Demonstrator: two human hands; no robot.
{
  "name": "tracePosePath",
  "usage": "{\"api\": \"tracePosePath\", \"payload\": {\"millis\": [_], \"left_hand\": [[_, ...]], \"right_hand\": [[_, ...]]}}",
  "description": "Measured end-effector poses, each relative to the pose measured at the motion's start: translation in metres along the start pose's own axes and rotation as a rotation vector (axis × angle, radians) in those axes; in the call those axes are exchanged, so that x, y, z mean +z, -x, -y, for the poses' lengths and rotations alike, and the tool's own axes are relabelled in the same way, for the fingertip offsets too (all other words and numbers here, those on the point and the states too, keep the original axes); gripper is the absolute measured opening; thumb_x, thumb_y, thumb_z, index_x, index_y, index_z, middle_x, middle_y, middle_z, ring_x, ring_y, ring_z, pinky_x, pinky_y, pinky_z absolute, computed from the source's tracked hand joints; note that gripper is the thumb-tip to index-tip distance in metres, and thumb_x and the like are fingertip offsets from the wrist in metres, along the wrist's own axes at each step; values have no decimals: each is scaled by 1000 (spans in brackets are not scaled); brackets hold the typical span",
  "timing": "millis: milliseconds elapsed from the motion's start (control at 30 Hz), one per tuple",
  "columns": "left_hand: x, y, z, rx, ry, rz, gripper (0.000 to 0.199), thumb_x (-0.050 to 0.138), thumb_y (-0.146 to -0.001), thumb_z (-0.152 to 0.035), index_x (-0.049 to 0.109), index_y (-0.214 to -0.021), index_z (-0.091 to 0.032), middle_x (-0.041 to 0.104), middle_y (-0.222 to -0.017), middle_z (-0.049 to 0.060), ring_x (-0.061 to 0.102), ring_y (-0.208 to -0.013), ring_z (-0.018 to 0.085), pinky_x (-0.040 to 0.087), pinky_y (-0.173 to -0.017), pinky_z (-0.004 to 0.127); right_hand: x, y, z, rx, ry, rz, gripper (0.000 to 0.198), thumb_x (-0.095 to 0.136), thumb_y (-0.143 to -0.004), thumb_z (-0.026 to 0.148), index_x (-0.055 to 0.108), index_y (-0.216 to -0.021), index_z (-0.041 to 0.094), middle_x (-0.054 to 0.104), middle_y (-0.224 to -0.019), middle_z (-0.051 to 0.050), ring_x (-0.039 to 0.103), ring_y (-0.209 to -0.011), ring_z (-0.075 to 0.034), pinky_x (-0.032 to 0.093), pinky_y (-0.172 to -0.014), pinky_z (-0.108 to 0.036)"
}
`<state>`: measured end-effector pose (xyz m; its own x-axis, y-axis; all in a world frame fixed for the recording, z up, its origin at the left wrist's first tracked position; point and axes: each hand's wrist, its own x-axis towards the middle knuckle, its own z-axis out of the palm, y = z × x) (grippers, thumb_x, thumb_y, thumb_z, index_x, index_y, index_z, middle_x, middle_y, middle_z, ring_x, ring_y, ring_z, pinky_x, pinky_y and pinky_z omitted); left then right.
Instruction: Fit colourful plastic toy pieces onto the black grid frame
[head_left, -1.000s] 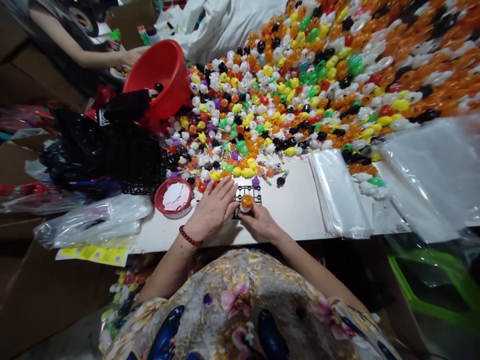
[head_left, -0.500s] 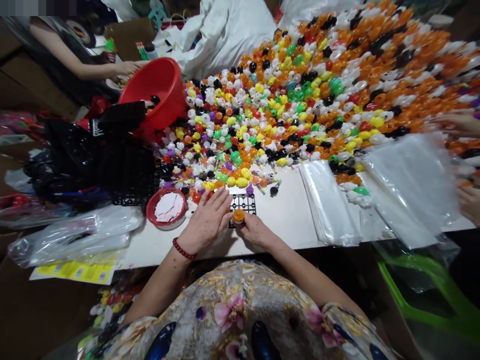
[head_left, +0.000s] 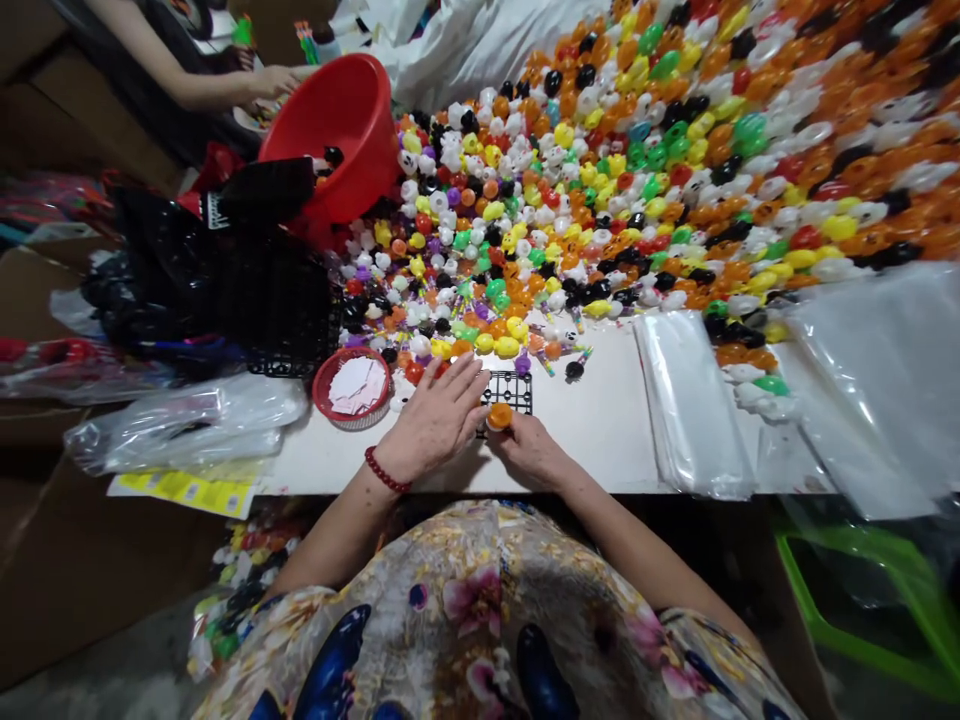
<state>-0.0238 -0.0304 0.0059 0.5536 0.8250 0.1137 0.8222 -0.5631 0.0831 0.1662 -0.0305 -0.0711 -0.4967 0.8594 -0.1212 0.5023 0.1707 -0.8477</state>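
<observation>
My right hand (head_left: 531, 450) pinches a small round orange plastic piece (head_left: 499, 416) with a pale lower rim. This piece is over the near part of a black plastic grid tray (head_left: 517, 390), which lies on the white table. Close by on the left, my left hand (head_left: 442, 415) is held flat with its fingers stretched forward, and its thumb reaches toward the orange piece. Whether that thumb touches it I cannot tell. Part of the grid is hidden behind both hands. Small colourful plastic figures (head_left: 506, 347) lie just past my left fingertips.
A large heap of colourful plastic pieces (head_left: 600, 190) covers the table's back and right. A red basket (head_left: 322, 405) of paper slips, a red tub (head_left: 360, 130) and black trays (head_left: 277, 300) stand left. Clear plastic bags (head_left: 690, 400) lie right. A co-worker's arm (head_left: 195, 85) reaches beside the tub.
The view has shifted, so the table's things appear farther right and higher. My hands keep nearly the same pose around the grid, with the orange piece still in my right hand.
</observation>
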Motion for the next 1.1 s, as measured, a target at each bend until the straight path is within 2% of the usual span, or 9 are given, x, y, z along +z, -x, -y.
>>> {"api": "tracePosePath", "payload": {"millis": [300,467,533,600,733,767,867,967,1100], "left_hand": [[4,2,1,2,22,-23,47,33,-102,-33,49,-141,-14,49,-149,13,35,-146,25,27,-121,51],[3,1,0,0,16,-29,47,31,-102,-34,51,-140,-13,50,-148,14,37,-145,26,29,-119,52],[4,1,0,-4,13,-40,47,31,-102,-34,51,-140,-14,51,-148,14,38,-144,25,30,-118,51],[5,1,0,-7,1,-58,47,30,-103,-35,51,-140,-15,50,-149,13,38,-144,25,31,-118,51],[7,1,0,-2,-29,-88,47,30,-103,-35,52,-139,-15,50,-149,13,38,-144,25,30,-118,52],[7,0,-1,3,-34,-95,46,31,-103,-34,52,-139,-16,51,-148,13,38,-144,25,30,-118,53],[8,-4,-1,9,-46,-113,45,31,-102,-34,54,-138,-17,52,-147,13,40,-143,27,29,-118,55],[9,-5,-1,8,-45,-116,46,31,-102,-34,53,-138,-17,52,-147,14,39,-144,27,27,-119,57],[9,-4,2,17,-23,-114,46,31,-102,-35,51,-139,-17,53,-146,14,38,-145,26,27,-119,56]], "right_hand": [[15,0,-11,-164,223,26,22,49,-81,6,62,-94,17,68,-96,-8,61,-91,-20,49,-86,-33],[15,-1,-11,-128,177,33,20,52,-81,6,65,-91,17,69,-91,-7,63,-86,-19,50,-83,-32],[3,-3,-10,-120,95,55,20,53,-82,9,67,-92,19,70,-89,-4,64,-82,-17,50,-79,-30],[-18,-10,-12,-120,47,-19,24,52,-86,14,69,-101,20,72,-94,-3,65,-85,-17,51,-79,-30],[-73,-36,-18,33,338,-444,33,44,-94,21,66,-119,17,68,-123,-12,57,-116,-24,43,-101,-39],[-85,-44,-20,115,442,-475,35,44,-94,19,64,-122,16,66,-127,-14,54,-120,-26,40,-104,-41],[-107,-64,-25,284,587,-455,34,49,-91,18,65,-121,14,67,-123,-17,53,-117,-31,41,-100,-45],[-115,-75,-30,311,596,-424,27,56,-88,20,69,-111,16,69,-114,-16,54,-114,-33,42,-97,-45],[-119,-78,-41,338,563,-381,23,65,-83,25,70,-104,16,66,-114,-15,59,-105,-28,45,-90,-36]]}}
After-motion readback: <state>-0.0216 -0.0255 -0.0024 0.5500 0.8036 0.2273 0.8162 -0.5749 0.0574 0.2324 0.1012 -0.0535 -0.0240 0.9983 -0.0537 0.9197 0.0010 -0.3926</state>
